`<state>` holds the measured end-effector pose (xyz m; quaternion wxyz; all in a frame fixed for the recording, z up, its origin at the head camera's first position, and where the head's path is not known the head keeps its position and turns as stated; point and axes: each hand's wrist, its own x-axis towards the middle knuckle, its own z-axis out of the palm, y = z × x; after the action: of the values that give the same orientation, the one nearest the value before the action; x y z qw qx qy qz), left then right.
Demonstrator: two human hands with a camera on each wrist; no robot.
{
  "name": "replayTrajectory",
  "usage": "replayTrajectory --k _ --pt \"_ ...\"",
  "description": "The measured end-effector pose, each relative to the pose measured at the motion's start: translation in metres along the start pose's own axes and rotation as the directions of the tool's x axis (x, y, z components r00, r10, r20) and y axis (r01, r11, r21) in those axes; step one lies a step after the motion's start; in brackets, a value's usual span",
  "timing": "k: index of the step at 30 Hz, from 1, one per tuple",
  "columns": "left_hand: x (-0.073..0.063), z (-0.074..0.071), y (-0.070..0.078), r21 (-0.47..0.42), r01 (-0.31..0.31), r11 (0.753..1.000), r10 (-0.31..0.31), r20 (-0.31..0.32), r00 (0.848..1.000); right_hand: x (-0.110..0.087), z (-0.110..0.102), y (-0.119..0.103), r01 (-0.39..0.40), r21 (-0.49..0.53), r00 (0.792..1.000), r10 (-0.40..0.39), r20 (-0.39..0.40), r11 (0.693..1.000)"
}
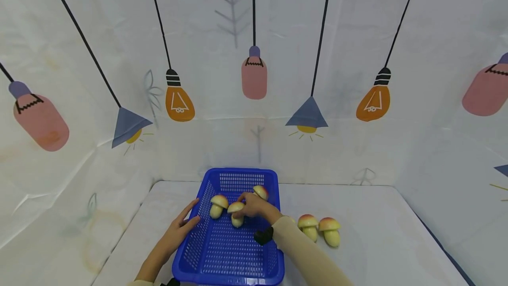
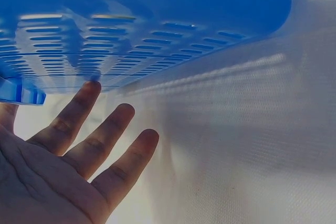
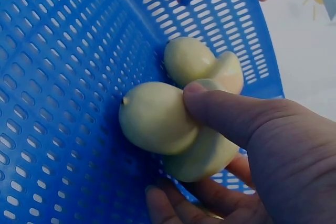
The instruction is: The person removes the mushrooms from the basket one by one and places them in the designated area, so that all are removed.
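Observation:
Inside a blue plastic basket [image 1: 234,255], my right hand [image 1: 254,206] grips a toy mushroom [image 1: 237,220] with a pale stem and a yellow-red cap. In the right wrist view the thumb [image 3: 226,111] lies across this mushroom [image 3: 157,119], the other fingers curled beneath its cap. A second mushroom [image 1: 217,208] lies just to its left, and a third mushroom [image 1: 260,192] sits behind the right hand by the far right wall. My left hand [image 1: 178,228] rests at the basket's left rim; its fingers [image 2: 118,129] are spread and nearly straight beside the slotted wall.
Two more mushrooms lie on the white table right of the basket, one mushroom [image 1: 308,226] beside another mushroom [image 1: 330,231]; a bit of a further pale one shows behind the right sleeve [image 1: 305,250]. A white sheet [image 1: 341,153] printed with lamps hangs behind the table [image 1: 377,233].

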<state>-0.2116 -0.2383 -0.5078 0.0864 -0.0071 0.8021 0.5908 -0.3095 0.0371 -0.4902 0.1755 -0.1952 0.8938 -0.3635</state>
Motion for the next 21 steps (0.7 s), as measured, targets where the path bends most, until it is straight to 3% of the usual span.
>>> replayTrajectory --k 7,15,21 --pt "0.0002 -0.0010 -0.0008 -0.002 -0.014 1.000 0.014 0.007 1.000 -0.0019 0.0001 -0.0005 0.043 0.088 0.999 -0.041 -0.033 0.995" --pt "-0.0002 -0.0003 -0.0017 0.026 0.003 1.000 -0.002 -0.042 0.999 -0.0062 -0.0010 -0.0031 0.099 0.177 0.994 -0.089 -0.064 0.979" --pt "0.0003 -0.0007 -0.0018 0.009 -0.023 1.000 0.023 0.001 1.000 -0.0098 -0.0028 0.0004 0.096 0.231 0.991 -0.073 -0.108 0.968"
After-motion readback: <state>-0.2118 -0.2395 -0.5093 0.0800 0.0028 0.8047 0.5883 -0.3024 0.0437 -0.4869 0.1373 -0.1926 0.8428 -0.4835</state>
